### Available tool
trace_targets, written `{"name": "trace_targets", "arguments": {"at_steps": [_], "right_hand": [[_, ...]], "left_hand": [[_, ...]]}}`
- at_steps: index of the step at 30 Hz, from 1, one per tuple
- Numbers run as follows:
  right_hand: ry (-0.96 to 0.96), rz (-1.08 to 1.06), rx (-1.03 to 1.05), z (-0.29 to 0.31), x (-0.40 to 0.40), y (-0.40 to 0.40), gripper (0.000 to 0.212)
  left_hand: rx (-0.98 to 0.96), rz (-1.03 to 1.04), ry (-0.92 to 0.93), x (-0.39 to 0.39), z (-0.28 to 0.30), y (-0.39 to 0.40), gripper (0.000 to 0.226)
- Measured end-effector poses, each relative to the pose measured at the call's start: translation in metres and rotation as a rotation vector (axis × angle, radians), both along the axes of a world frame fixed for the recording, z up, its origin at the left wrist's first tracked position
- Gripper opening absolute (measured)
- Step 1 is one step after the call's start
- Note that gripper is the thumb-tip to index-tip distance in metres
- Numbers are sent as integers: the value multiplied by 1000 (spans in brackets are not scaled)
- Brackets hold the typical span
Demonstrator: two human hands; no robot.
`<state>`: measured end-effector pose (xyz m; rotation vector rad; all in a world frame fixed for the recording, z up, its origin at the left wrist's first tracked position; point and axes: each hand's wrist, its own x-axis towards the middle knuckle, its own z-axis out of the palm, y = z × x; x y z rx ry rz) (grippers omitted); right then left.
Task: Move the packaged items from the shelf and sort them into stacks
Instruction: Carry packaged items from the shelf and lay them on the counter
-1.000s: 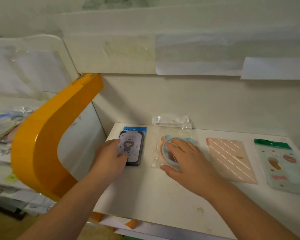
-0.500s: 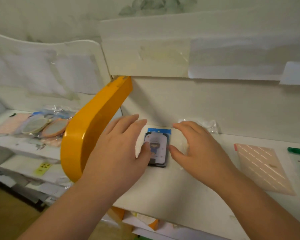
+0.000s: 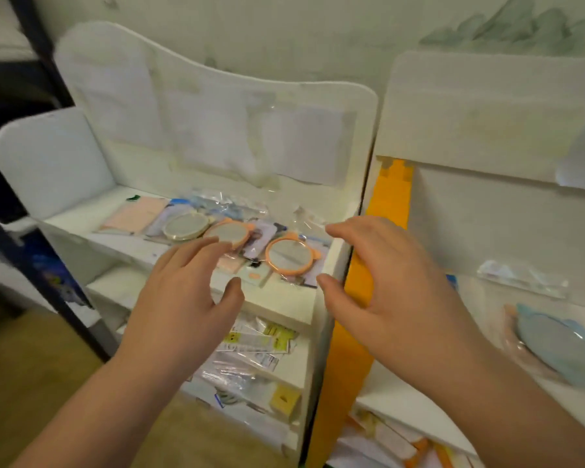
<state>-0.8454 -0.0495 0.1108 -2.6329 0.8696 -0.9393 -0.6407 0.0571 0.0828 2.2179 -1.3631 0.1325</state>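
Shelving is filling the view: a white shelf unit (image 3: 217,136) with a curved back panel is standing on the left, and an orange divider (image 3: 348,349) is running down between it and a second white shelf (image 3: 487,231) on the right. Packaged items (image 3: 217,231) are lying in a loose, overlapping pile on the left unit's top shelf, glossy in their clear plastic sleeves. Both hands are hovering in front of that pile, each grip spread apart and holding nothing. Left hand (image 3: 183,305) is reaching with straight fingers just over the front edge, fingertips close to a round orange-rimmed mirror (image 3: 228,233). Right hand (image 3: 385,298) is hanging with fingers and thumb arched apart, just beside a second orange-rimmed mirror (image 3: 289,256) with small ears. A cream-rimmed round mirror (image 3: 184,226) is lying further left, near a flat pink packet (image 3: 132,216). On the right shelf a pale blue bagged item (image 3: 554,342) is resting. More packets (image 3: 250,352) with yellow labels are crowding the lower shelf.
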Motion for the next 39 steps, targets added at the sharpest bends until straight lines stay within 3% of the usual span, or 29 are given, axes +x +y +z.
{"name": "trace_targets", "arguments": {"at_steps": [8, 17, 31, 35, 39], "right_hand": [[161, 22, 45, -40, 129, 33, 48], [220, 34, 124, -75, 219, 26, 52], [163, 92, 198, -91, 384, -58, 48], [195, 89, 222, -90, 409, -70, 47], [222, 44, 226, -93, 433, -81, 46]], "left_hand": [[74, 38, 40, 114, -32, 47, 56], [124, 105, 152, 198, -63, 54, 56], [211, 207, 135, 341, -69, -25, 59], [294, 209, 212, 381, -84, -47, 60], [149, 210, 289, 427, -97, -88, 66]]}}
